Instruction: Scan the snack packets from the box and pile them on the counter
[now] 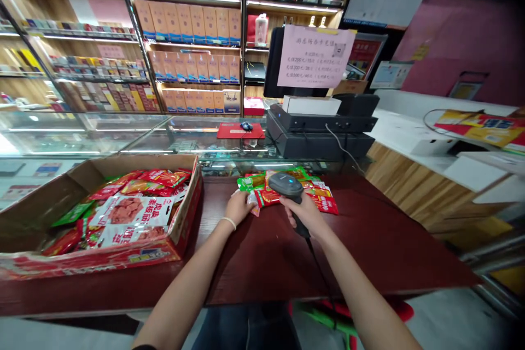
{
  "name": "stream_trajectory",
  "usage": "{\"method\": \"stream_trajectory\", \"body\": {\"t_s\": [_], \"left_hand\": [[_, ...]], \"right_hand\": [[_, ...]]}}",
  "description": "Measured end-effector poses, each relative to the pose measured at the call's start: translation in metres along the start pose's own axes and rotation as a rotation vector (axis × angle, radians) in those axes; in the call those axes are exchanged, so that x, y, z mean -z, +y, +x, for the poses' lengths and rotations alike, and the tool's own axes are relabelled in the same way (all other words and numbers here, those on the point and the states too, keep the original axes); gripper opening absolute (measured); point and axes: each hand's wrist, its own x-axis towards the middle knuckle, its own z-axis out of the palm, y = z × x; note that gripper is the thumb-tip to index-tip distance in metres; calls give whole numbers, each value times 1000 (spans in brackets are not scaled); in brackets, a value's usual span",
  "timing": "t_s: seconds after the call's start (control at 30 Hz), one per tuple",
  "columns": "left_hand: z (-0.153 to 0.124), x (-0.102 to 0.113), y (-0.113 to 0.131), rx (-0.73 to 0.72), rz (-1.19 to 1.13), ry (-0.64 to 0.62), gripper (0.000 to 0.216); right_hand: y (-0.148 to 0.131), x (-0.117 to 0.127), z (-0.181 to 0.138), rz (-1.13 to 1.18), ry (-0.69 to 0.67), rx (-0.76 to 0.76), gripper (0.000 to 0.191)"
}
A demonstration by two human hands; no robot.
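1. Head view: right hand has its fingers wrapped around the handle of a dark scanner, little blue light showing on top. The scanner's head is over the packets, and its cord runs down toward the near edge of the tabletop.
2. Left hand is palm down with its fingers at the left end of the pile. They're bunched pretty narrow on a packet there, but can't tell if it's actually pinched or just touched. Pale band on that wrist.
3. The packets, red and green mostly, lie in a loose overlapping heap near the far edge of the tabletop, right in front of both hands.
4. Off to the left there's an open box with more red, green and white packs piled inside.
5. Behind all that: glass case, red pad with a mouse on it, and a monitor with a pink sign stuck on.
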Motion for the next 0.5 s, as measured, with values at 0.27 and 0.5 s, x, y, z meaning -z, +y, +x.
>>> {"method": "stream_trajectory", "body": {"t_s": [0.27,0.5], "left_hand": [[15,-9,-26,243,-735,507,25],[17,-1,-24,315,-1293,616,43]], "right_hand": [[31,-9,59,-91,-145,76,44],[47,-11,49,-107,-89,17,39]]}}
